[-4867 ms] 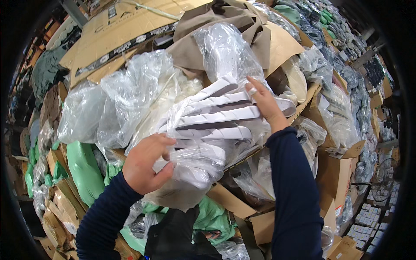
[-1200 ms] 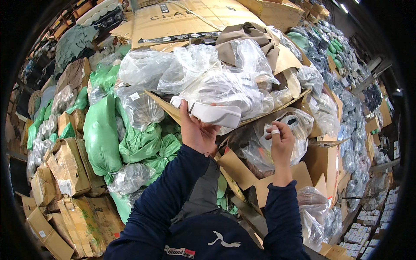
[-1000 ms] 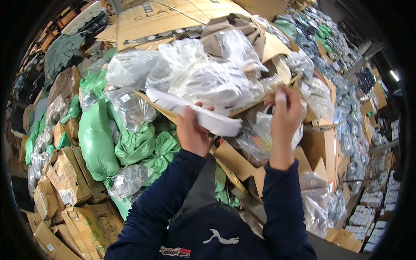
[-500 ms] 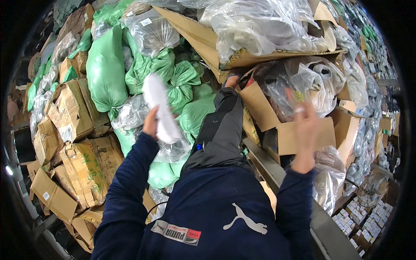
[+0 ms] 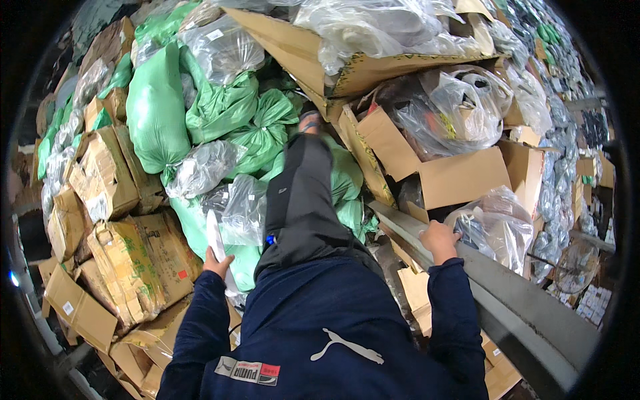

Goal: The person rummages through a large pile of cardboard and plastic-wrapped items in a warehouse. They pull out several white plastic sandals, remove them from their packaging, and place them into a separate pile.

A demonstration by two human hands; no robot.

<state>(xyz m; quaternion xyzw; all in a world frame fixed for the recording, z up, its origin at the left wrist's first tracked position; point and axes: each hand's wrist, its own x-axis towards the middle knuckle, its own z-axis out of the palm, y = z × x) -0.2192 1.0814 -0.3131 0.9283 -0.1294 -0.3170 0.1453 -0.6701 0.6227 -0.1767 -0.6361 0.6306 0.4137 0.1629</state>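
My left hand [image 5: 217, 262] is low at my left side, shut on a flat white packet [image 5: 215, 235] wrapped in clear plastic, next to the green sacks. My right hand [image 5: 440, 240] rests on a grey metal rail [image 5: 507, 293] at my right, fingers curled over its edge, beside a clear plastic bag [image 5: 493, 223]. My dark trouser leg [image 5: 300, 193] stretches up the pile, with the shoe [image 5: 310, 122] set against a cardboard box [image 5: 313, 60] full of plastic-wrapped goods.
Green sacks [image 5: 157, 107] and clear bags are heaped ahead and to the left. Worn cardboard boxes [image 5: 127, 260] stack up at the lower left. Open cardboard boxes [image 5: 460, 177] with bagged goods sit to the right. Shelves of packets run along the far right.
I pulled the white packet out of the upper box and brought it down to my left side. My right hand dropped from the bags onto the rail. The view tilted downward.
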